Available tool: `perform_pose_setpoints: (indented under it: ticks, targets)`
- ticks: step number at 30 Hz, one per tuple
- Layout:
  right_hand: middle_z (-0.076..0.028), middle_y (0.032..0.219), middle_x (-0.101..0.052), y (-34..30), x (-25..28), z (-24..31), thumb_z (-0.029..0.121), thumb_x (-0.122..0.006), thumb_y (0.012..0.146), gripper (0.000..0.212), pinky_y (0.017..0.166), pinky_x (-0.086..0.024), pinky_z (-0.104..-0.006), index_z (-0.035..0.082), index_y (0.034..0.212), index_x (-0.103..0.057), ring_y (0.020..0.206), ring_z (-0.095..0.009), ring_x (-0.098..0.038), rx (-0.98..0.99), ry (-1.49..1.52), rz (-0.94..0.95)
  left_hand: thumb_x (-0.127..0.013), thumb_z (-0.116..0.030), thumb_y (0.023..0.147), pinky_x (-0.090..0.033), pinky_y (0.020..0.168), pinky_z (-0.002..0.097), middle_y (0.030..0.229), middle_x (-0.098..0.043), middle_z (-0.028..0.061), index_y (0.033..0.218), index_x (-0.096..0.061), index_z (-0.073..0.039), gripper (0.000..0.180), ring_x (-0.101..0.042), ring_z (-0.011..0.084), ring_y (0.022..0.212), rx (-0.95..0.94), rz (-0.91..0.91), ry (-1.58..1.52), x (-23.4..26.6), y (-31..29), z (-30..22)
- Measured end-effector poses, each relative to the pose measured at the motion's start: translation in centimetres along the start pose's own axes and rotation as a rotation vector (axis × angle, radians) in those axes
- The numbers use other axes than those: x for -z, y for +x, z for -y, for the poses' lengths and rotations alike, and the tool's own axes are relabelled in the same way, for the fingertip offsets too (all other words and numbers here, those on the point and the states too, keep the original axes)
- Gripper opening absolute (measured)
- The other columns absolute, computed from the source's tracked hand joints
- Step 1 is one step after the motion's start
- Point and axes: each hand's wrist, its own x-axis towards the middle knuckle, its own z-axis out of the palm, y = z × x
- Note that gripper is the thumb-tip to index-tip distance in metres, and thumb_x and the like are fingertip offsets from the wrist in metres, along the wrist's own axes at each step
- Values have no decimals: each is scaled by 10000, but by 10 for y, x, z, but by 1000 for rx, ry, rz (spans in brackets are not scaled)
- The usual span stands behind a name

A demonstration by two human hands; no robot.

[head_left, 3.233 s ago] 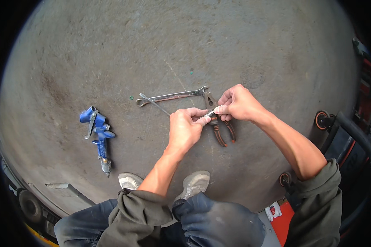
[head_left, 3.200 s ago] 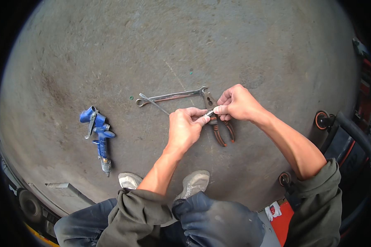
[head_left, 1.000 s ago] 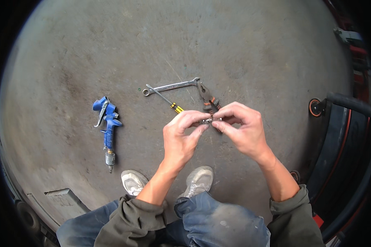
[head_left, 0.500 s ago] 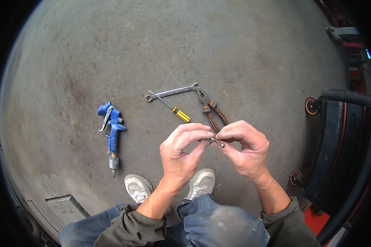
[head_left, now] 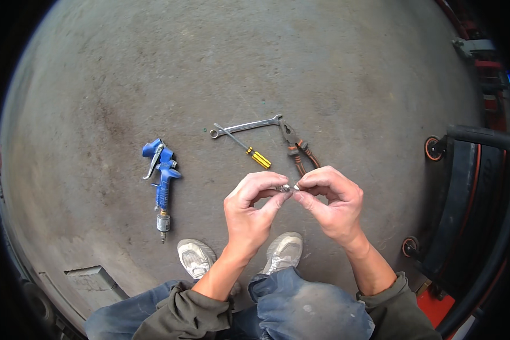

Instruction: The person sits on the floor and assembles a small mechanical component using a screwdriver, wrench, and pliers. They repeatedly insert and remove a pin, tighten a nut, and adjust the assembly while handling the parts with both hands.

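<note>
My left hand pinches a small shiny metal part between thumb and fingertips. The fingertips of my right hand are closed at the part's right end, so most of it is hidden and its kind is unclear. Just beyond my hands, pliers with black and orange handles lie on the floor, their grips partly behind my right fingers. A combination wrench meets the pliers' jaws. Across its ring end rests the shaft of a yellow-and-black screwdriver. To the left lies a blue spray gun with a metal fitting.
Grey concrete floor spreads around the tools. A black wheeled creeper or cart with orange-rimmed casters stands at the right. My shoes and knee are below my hands. A recessed plate sits in the floor at lower left.
The small metal part has turned from pointing down to the right to lying nearly level between my fingertips. My right fingertips have shifted slightly left. The view has also shifted a little.
</note>
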Motion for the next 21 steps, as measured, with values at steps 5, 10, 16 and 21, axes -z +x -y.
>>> perform_pose_setpoints:
  ticks: [5, 10, 16, 21]
  targets:
    - [-67, 977, -703, -6, -6, -19, -5, -744, 890, 130, 764, -593, -252, -31, 1011, -706, 873, -132, -707, -207, 112, -62, -726, 71, 871, -603, 901, 323, 1101, -717, 138, 1178, -662, 52, 314, -714, 226, 1034, 186, -9, -186, 9, -3, 11]
    - [-73, 984, -712, -6, -14, -27, 4, -712, 923, 128, 786, -591, -250, -34, 1045, -699, 892, -138, -719, -291, 186, -33, -694, 59, 905, -586, 938, 340, 1154, -710, 177, 1245, -616, 71, 349, -702, 246, 1086, 284, -4, -247, 20, -2, 13]
    - [-85, 1030, -714, -7, -27, -30, -5, -697, 929, 127, 796, -595, -259, -37, 1052, -698, 906, -147, -722, -296, 247, -12, -650, 34, 946, -563, 976, 349, 1214, -694, 188, 1283, -603, 61, 342, -680, 231, 1123, 276, 36, -260, 24, -4, 20]
    - [-90, 1055, -701, -7, -33, -34, -16, -701, 916, 142, 778, -595, -257, -34, 1057, -707, 914, -150, -719, -245, 216, -6, -625, 2, 977, -551, 990, 349, 1268, -672, 188, 1300, -599, 54, 328, -661, 218, 1152, 249, 82, -252, 28, -6, 22]
